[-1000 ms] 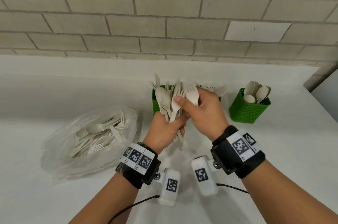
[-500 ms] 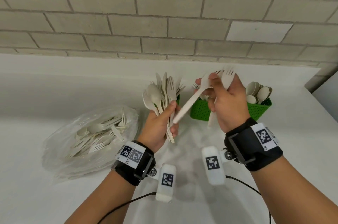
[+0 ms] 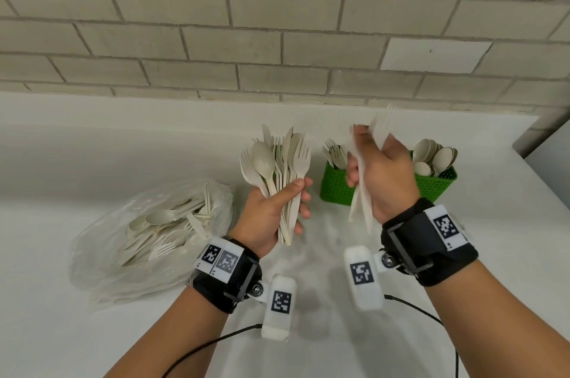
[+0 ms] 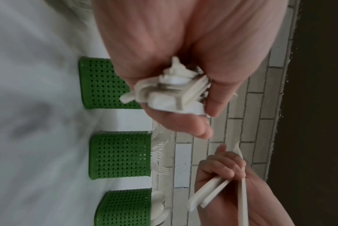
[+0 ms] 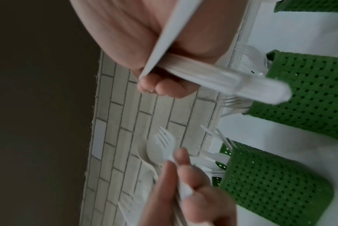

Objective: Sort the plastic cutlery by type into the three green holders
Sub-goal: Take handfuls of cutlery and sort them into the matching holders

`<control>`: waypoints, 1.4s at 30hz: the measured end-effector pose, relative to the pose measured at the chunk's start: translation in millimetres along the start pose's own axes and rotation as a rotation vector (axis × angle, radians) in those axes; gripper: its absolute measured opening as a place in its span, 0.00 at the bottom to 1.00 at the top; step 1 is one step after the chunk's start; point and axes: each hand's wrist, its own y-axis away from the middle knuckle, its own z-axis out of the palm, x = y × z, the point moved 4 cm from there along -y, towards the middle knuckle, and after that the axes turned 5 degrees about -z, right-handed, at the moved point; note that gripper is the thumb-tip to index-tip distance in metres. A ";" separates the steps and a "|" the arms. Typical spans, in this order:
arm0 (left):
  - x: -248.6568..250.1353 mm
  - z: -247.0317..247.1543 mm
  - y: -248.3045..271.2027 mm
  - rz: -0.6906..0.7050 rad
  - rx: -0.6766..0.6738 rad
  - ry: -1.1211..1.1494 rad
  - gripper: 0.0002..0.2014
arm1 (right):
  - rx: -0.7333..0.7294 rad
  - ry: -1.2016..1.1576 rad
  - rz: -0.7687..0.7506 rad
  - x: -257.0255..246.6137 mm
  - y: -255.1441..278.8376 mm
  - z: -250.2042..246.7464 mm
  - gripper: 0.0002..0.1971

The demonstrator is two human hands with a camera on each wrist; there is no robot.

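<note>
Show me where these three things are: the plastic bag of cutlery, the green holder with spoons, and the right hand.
plastic bag of cutlery (image 3: 101, 242), head view, on its clear left side.
green holder with spoons (image 3: 438, 185), head view, on its woven front wall.
right hand (image 3: 384, 175), head view, on its back.

Three green holders (image 4: 106, 85), one bag (image 3: 101, 254)

Pale brick wall (image 3: 277, 23) behind white counter (image 3: 92, 146)

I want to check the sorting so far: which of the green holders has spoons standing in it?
The rightmost holder, nearest the counter's right end: rounded spoon bowls stick out of it. The holder beside it shows fork tines instead.
</note>
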 end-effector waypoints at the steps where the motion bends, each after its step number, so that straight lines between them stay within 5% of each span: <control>1: -0.3 0.9 -0.3 0.004 0.008 -0.006 0.13 | -0.047 0.038 -0.001 2.2 3.9 4.0 0.15; 5: -2.1 6.7 -0.5 0.043 -0.005 -0.068 0.08 | -0.182 0.222 -0.074 13.7 20.1 22.4 0.18; 11: -4.7 10.5 6.2 -0.020 -0.063 0.013 0.16 | -0.067 0.270 -0.110 19.8 12.6 12.4 0.18; 16: -2.7 2.7 0.0 0.000 -0.021 0.102 0.11 | 0.027 -0.013 -0.007 10.5 1.1 0.7 0.15; 21: 8.7 -0.6 -9.0 0.068 0.070 0.063 0.07 | -0.047 0.009 0.016 17.0 6.5 3.4 0.14; 26: 20.6 11.9 -14.4 0.121 0.072 -0.038 0.14 | -0.324 0.161 -0.129 21.9 21.6 18.2 0.05; 30: 23.4 12.5 -15.6 0.150 0.128 -0.170 0.06 | -0.378 0.250 -0.220 22.1 25.5 20.2 0.09; 33: 25.7 10.2 -16.4 0.196 0.173 -0.242 0.11 | -0.449 0.322 -0.194 24.2 29.3 19.9 0.05; 42: 43.8 1.1 -19.2 0.313 0.240 -0.372 0.14 | -0.439 0.392 0.121 39.8 17.7 -9.5 0.35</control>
